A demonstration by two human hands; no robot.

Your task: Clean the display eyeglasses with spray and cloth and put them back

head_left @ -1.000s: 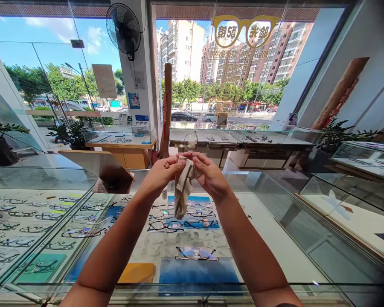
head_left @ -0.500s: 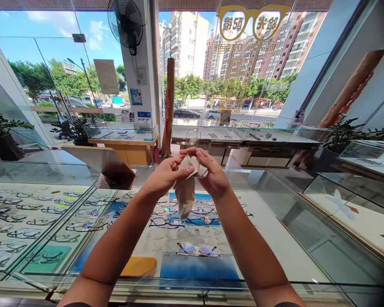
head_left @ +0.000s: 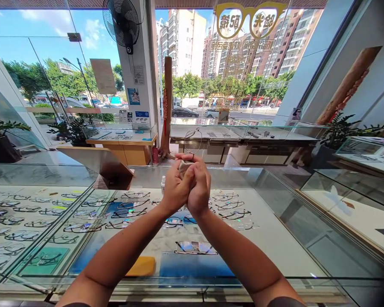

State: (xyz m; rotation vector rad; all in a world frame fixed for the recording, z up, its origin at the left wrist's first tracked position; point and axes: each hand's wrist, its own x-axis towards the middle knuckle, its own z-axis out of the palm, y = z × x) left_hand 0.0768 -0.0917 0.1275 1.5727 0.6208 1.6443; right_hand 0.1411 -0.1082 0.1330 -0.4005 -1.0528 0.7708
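My left hand (head_left: 175,184) and my right hand (head_left: 199,187) are closed together in front of me, above the glass counter (head_left: 259,175). A crumpled beige cleaning cloth (head_left: 183,169) shows between the fingers and thumbs; most of it is hidden in the hands. One round, thin-rimmed lens of a pair of eyeglasses (head_left: 193,141) sticks up above my fingertips. The rest of that pair is covered by cloth and fingers. My left hand grips the cloth, while the right fingers close around the eyeglasses, partly through the cloth.
Under the glass lie rows of eyeglass frames (head_left: 194,247), a blue board (head_left: 192,268) and a yellow case (head_left: 142,266). A small white bottle (head_left: 163,184) stands beyond my left wrist. To the left is a tilted mirror (head_left: 112,172). More showcases (head_left: 269,147) line the window.
My hands have drawn together and closed over the cloth, whose hanging end is now tucked out of sight. The white bottle has come into view beside the left wrist.
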